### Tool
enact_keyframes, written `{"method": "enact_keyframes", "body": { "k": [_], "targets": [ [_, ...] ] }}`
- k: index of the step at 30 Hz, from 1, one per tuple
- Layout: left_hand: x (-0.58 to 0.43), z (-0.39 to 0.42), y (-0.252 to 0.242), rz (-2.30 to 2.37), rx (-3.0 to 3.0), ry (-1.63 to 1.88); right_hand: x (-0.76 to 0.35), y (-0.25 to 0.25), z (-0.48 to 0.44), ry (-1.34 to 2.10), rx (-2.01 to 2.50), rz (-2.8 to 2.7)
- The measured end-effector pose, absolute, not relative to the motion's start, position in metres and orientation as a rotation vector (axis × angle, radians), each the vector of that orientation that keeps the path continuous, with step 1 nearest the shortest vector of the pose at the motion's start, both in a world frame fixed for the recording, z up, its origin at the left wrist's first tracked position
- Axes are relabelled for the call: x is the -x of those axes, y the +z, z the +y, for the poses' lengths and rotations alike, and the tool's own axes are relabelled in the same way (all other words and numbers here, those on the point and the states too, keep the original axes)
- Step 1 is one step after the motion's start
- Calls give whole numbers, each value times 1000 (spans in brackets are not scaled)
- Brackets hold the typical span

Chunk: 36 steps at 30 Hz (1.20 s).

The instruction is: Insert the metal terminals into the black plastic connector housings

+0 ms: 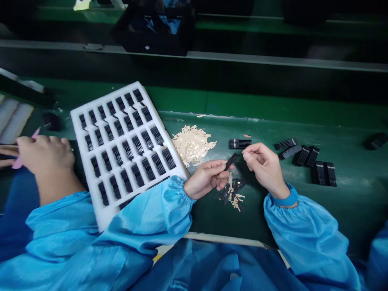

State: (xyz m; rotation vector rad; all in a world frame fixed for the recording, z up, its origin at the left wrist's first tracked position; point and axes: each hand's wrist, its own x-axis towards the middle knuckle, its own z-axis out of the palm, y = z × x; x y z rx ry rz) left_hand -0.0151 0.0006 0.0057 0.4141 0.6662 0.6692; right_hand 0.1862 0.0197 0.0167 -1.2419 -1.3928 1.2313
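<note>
Left hand [206, 178] pinches a black strip [231, 161], right hand [264, 166] narrow at its tip; a fumbled grip could drop the strip into the loose pile [232, 195] on the desk [348, 214].

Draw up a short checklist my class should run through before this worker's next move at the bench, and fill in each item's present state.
Grip of the left hand on the black strip: ok.
Contact of the right hand with the strip: cannot tell, its fingertips are right by the end.
Free slot in the foam tray: not ok, every visible slot is filled; the near corner is under a sleeve.
Beige pile off the tray: cannot tell, it sits at the tray's edge.
Black stacks apart from the mixed pile: ok.
</note>
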Motion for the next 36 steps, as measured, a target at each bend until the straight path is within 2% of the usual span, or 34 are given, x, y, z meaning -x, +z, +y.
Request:
{"method": "enact_keyframes", "body": {
  "k": [23, 36],
  "targets": [
    [12, 0, 6, 746, -487, 609, -185, 14, 16, 964, 1270, -1685],
    [10, 0, 7, 722, -489, 648, -184, 10, 20, 1139, 1307, -1538]
  ]
}}
